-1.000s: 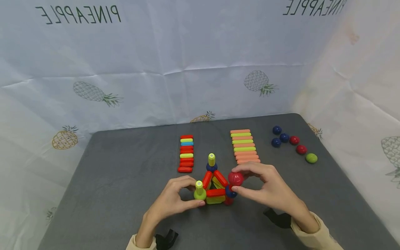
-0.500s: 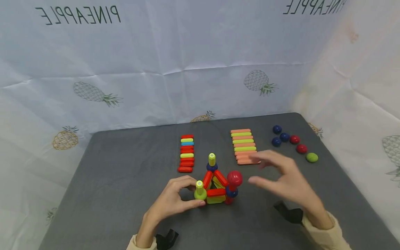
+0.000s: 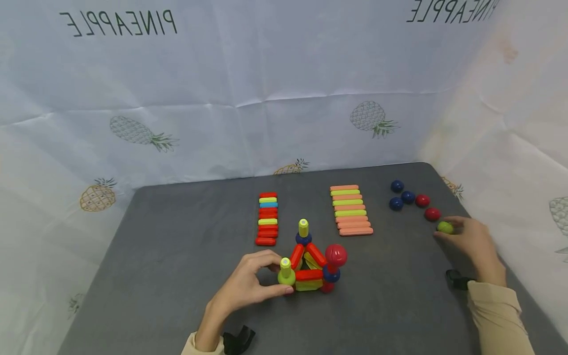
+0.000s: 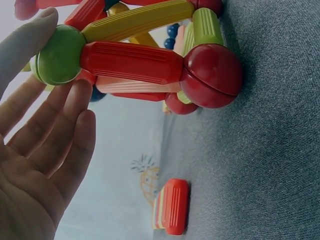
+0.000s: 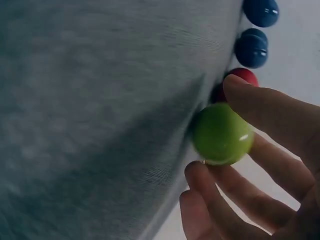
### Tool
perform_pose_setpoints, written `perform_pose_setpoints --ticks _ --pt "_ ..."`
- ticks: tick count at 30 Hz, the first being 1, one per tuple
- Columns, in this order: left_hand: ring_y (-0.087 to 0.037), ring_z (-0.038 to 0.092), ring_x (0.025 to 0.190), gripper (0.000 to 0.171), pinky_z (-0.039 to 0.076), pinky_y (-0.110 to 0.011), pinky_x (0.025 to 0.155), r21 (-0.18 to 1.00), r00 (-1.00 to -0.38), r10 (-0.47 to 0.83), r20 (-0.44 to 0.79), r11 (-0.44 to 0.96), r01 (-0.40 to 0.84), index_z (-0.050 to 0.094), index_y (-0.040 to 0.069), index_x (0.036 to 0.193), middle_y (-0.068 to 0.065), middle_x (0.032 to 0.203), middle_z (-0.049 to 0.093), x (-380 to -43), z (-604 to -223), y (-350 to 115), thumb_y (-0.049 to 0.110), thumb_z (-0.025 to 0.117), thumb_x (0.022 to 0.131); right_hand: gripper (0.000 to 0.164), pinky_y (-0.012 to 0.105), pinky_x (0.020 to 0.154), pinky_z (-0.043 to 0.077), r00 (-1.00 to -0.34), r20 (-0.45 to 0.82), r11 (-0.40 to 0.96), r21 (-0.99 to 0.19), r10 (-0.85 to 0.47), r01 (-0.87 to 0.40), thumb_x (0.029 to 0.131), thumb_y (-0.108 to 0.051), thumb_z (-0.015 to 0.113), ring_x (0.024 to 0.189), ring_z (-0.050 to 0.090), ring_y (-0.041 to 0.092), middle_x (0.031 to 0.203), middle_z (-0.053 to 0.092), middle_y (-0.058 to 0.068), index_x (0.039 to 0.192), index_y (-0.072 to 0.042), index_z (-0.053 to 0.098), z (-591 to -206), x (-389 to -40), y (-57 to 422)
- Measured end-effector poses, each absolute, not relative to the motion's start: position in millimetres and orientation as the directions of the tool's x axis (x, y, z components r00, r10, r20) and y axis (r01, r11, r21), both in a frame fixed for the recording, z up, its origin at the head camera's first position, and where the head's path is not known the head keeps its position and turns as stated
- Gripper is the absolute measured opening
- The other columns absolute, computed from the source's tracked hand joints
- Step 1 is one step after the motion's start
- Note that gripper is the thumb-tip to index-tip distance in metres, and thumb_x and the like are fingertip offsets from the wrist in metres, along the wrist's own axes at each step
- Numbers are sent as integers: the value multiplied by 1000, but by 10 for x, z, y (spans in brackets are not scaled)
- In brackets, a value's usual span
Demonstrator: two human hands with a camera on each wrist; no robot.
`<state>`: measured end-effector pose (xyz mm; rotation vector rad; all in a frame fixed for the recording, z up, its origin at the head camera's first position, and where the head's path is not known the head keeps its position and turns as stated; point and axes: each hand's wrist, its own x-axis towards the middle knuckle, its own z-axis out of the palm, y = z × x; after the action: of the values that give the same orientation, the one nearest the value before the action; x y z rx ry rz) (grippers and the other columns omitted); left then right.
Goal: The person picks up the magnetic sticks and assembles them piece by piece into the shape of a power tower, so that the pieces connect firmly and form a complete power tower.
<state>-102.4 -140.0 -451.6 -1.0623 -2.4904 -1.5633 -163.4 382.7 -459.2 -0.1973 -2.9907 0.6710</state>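
Note:
A small frame of rods and balls stands at the table's middle, with red rods (image 3: 309,275) around its upper level. My left hand (image 3: 248,282) holds its front left corner, thumb and fingers about a green ball (image 4: 60,54) there. A short yellow-green rod (image 3: 285,265) rises from that ball. Another upright yellow-green rod (image 3: 303,227) tops the back corner's blue ball. On the right corner, a large red ball (image 3: 336,255) sits above a blue ball (image 3: 331,273). Far to the right, my right hand (image 3: 477,241) pinches a loose green ball (image 5: 222,134) at the tabletop.
Beyond the right hand lie red balls (image 3: 432,214) and several blue balls (image 3: 396,203). A column of short coloured rods (image 3: 267,216) lies behind the frame. Longer orange and yellow-green rods (image 3: 351,213) lie right of it. A patterned cloth (image 3: 239,133) hangs behind the grey table (image 3: 177,236).
The right hand has let go of the large red ball, leaving it atop the right corner, and has moved right to the loose green ball. The left hand keeps its place.

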Motion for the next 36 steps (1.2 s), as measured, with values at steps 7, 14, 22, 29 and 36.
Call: perform_pose_setpoints --ticks 7,14,22,29,36 --pt "-2 63 88 30 61 -34 78 793 -768 537 348 269 547 71 24 106 7 96 70 -1021 -4531 -1410 24 88 81 46 36 61 51 -989 96 885 -461 116 59 87 -19 80 90 68 48 109 68 39 117 14 67 -4560 -1610 3650" --pt "-2 64 88 32 61 -35 79 797 -781 530 330 287 532 72 25 106 8 97 70 -1034 -4517 -1413 24 89 80 39 10 65 51 -919 393 675 -681 10 -284 87 -7 80 78 63 -12 102 74 -11 124 2 70 -3871 -1399 2804" --pt "-2 64 88 30 61 -35 79 793 -779 533 331 290 536 71 25 106 9 97 70 -1049 -4525 -1413 25 88 81 51 15 88 56 -688 672 288 -626 -272 -725 67 22 82 99 66 8 110 70 5 113 2 74 -3237 -1041 1699" --pt "-3 65 88 34 60 -31 78 743 -724 548 419 252 620 71 23 110 5 99 72 -1061 -4541 -1426 21 88 81 34 11 75 54 -578 679 361 -454 -452 -815 78 -16 90 91 71 9 104 75 2 109 -11 78 -3270 -830 966" --pt "-6 67 93 42 60 -28 80 726 -695 558 454 220 651 68 19 122 1 111 73 -1055 -4544 -1414 23 86 84 30 12 71 53 -607 567 468 -390 -557 -793 78 -19 90 83 69 4 100 75 -3 105 -12 78 -3389 -886 703"
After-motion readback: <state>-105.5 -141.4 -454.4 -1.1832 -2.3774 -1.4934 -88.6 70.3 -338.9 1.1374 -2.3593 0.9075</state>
